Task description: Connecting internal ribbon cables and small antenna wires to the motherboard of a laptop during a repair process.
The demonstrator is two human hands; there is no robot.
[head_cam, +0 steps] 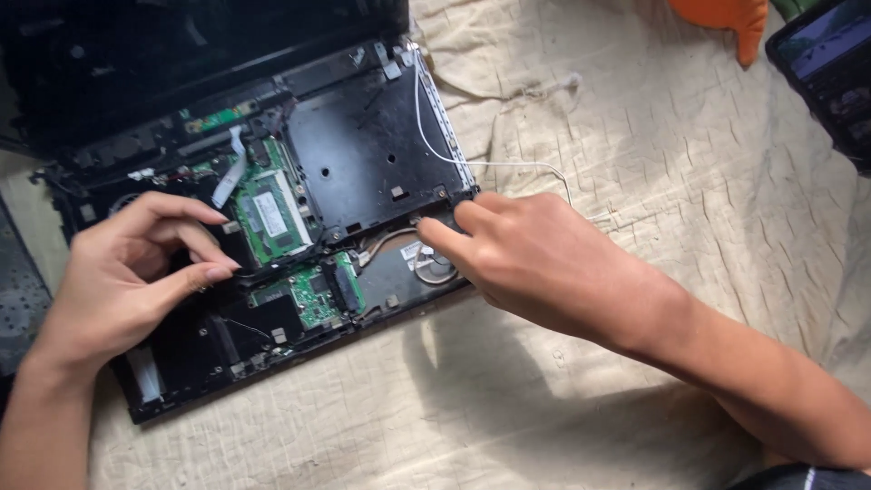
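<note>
Where the opened laptop base (363, 154) lies on a creased cream cloth (635, 136), the left hand (127, 272) is seen at its left side, loosely curled with thumb and forefinger nearly meeting above the dark interior; whether anything is pinched cannot be told. A green memory module (269, 213) bearing a white rectangular label is found just right of those fingers. Further right, the right hand (535, 259) is laid half-open, fingertips pressed on the base's front right corner beside a white cable (472, 163).

One head-worn view looks steeply down, close over the opened laptop (272, 236); its far left edge is perhaps cropped.
</note>
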